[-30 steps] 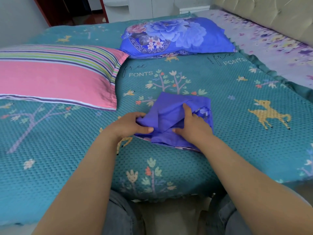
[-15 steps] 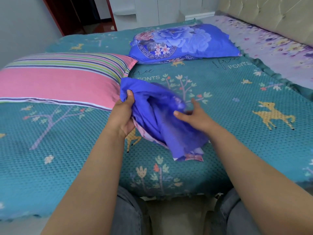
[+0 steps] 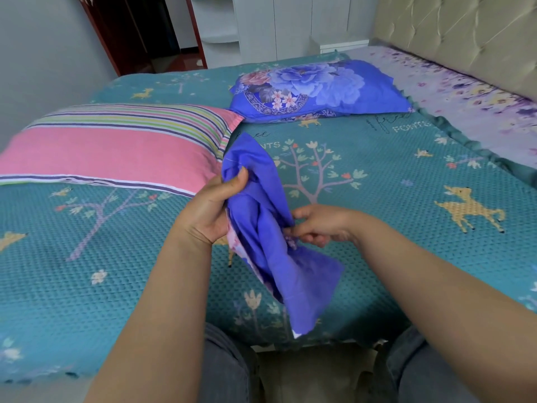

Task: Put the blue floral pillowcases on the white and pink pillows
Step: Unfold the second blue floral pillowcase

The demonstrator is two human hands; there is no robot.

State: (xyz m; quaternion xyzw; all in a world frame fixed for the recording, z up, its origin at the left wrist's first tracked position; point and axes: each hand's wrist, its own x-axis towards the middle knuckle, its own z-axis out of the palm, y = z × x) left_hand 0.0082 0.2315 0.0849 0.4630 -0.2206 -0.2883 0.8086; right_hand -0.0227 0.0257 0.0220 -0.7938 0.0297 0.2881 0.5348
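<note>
A blue pillowcase [image 3: 270, 228], mostly showing its plain blue side, hangs bunched above the bed's near edge. My left hand [image 3: 212, 210] grips its upper part, thumb on top of the cloth. My right hand [image 3: 316, 225] pinches the fabric at its right side, fingers curled into the folds. The pink pillow [image 3: 116, 146] with striped top lies on the bed at the left, touching nothing I hold. A pillow [image 3: 316, 88] in a blue floral case lies farther back in the middle.
The bed carries a teal patterned cover [image 3: 377, 199], with a lilac floral sheet [image 3: 465, 91] along the right and a padded headboard [image 3: 465, 30] behind it. A white cabinet [image 3: 261, 24] and a dark doorway [image 3: 139, 33] stand beyond the bed. My knees press against the near edge.
The folded pillowcase lay flat on the bed; my left hand has lifted it and it now hangs unfolding. My right hand has moved from lying on top to pinching its side.
</note>
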